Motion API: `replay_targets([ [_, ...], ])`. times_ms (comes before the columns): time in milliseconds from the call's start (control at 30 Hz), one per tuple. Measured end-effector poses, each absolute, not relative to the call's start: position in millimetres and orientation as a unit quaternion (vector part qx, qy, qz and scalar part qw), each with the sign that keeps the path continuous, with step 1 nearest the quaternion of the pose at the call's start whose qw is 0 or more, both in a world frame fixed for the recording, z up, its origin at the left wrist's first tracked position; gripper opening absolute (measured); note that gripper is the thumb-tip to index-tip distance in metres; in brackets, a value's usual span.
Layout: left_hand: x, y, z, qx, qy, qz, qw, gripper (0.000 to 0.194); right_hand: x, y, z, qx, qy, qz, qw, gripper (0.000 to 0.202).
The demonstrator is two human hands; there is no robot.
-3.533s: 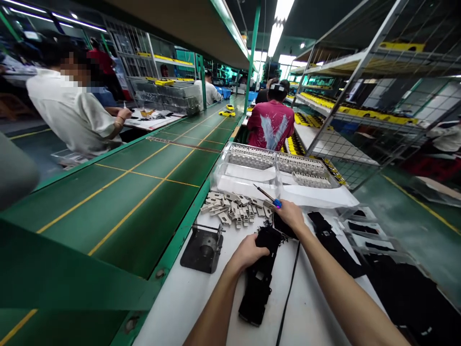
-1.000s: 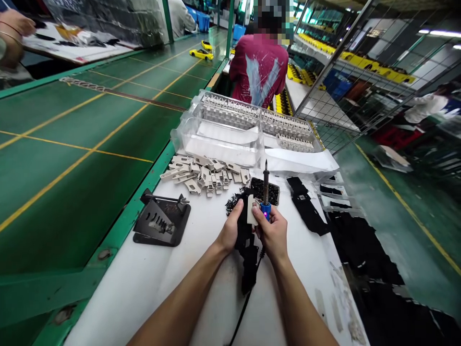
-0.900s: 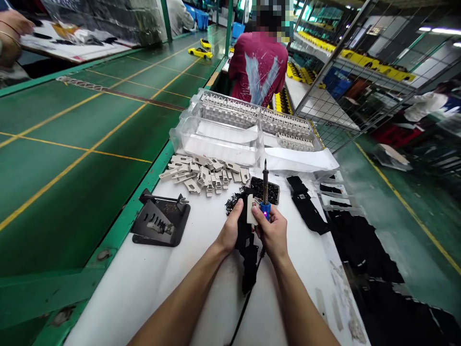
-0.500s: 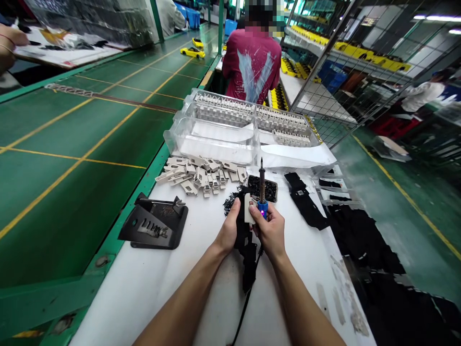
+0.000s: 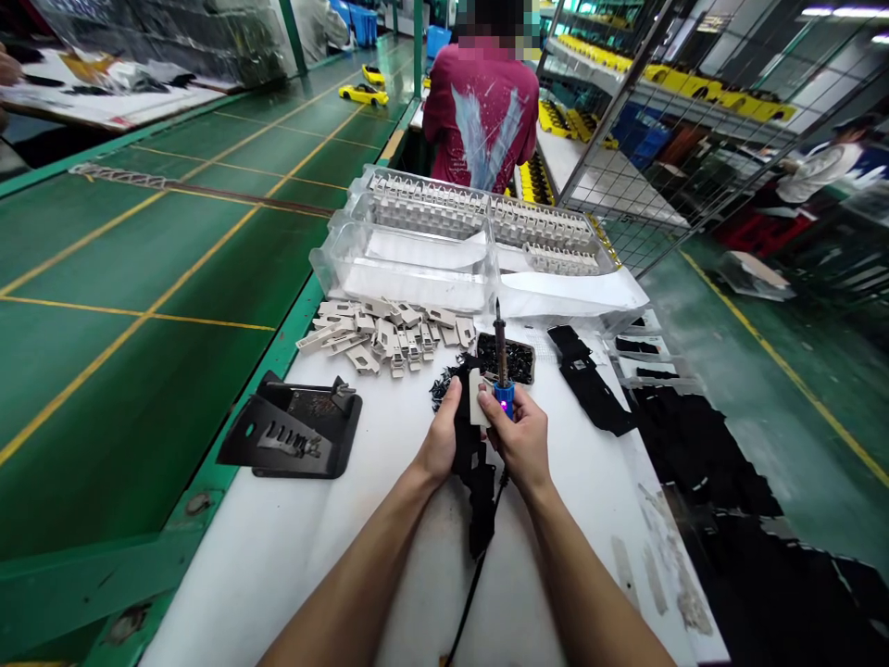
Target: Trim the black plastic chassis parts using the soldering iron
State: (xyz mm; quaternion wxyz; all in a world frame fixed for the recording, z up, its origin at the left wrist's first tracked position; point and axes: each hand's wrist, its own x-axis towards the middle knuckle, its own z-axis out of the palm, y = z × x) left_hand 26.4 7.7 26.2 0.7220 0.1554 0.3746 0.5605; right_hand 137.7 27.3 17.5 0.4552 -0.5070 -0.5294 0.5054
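Close by, the left hand [image 5: 439, 440] grips a long, matte, jagged-edged black part [image 5: 481, 496] over the white table [image 5: 278, 565], while the right hand [image 5: 524, 434] pinches a pale piece [image 5: 476, 400] at its upper end and clasps a soldering iron [image 5: 500, 345], tip up. Beyond lie pale brackets [image 5: 395, 335]; farther, a maroon shirt [image 5: 444, 116] bears a big V-like print [image 5: 486, 134], its small lettering unreadable.

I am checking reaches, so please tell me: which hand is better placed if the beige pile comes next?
Probably the left hand: it is nearer the beige pile, though it holds the black part; the right hand grips the soldering iron.
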Motion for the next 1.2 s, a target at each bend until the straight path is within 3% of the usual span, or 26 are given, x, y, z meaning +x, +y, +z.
replay_targets([
  [1200, 32, 2, 25, 0.142, 0.379, 0.621, 0.671, 0.047, 138, 25, 30, -0.517, -0.622, 0.404, 0.427, 0.027],
])
